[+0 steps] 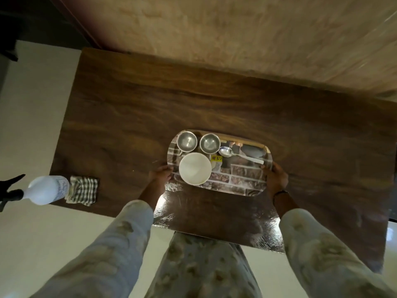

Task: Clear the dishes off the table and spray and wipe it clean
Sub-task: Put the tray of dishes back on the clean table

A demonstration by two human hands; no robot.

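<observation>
A shiny steel tray (242,186) lies on the dark wooden table (133,117), near its front edge. On the tray stand two small steel bowls (186,141) (209,143), a white bowl (195,168) and a spoon (238,154). My left hand (160,175) grips the tray's left rim and my right hand (276,179) grips its right rim. A white spray bottle (46,190) with a black trigger stands at the table's front left corner, with a folded checked cloth (83,190) beside it on the right.
A beige textured wall (236,29) runs along the table's far edge. Pale floor (32,125) lies to the left and in front. My patterned sleeves and clothing fill the lower part of the view.
</observation>
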